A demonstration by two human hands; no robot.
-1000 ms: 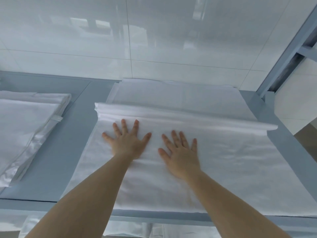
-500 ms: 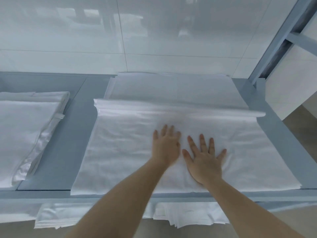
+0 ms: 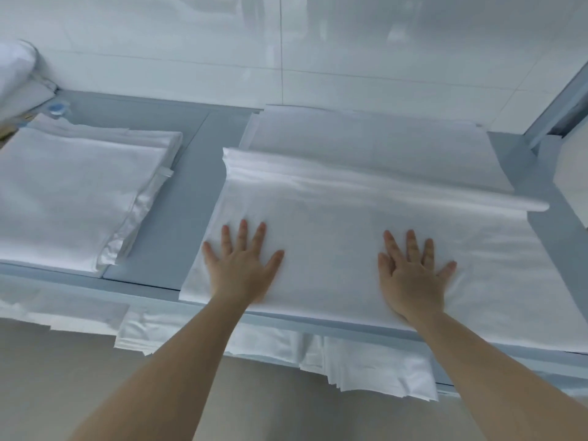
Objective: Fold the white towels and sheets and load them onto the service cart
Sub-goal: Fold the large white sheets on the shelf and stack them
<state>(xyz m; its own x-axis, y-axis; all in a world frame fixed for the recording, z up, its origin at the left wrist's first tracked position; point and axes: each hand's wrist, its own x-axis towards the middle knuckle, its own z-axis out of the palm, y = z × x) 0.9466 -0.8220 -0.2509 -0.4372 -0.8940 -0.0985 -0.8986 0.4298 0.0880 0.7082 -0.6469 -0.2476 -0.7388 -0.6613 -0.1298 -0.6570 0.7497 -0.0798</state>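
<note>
A folded white sheet (image 3: 334,237) lies flat on the blue-grey cart shelf (image 3: 159,246), overlapping another folded white sheet (image 3: 366,144) behind it. My left hand (image 3: 241,268) presses flat on the sheet's near left part, fingers spread. Flat on its near right part rests my right hand (image 3: 413,275), fingers also apart. Neither hand holds anything. A second stack of folded white linen (image 3: 73,192) sits on the shelf to the left.
A glossy white tiled wall (image 3: 286,43) backs the shelf. A blue-grey upright post (image 3: 560,103) rises at the right. More white linen (image 3: 366,367) hangs out from the shelf below. A white bundle (image 3: 16,68) is at the far left.
Both hands were side by side on the sheet's middle; they have slid apart, left hand leftward and right hand rightward. The view has shifted left and pulled back.
</note>
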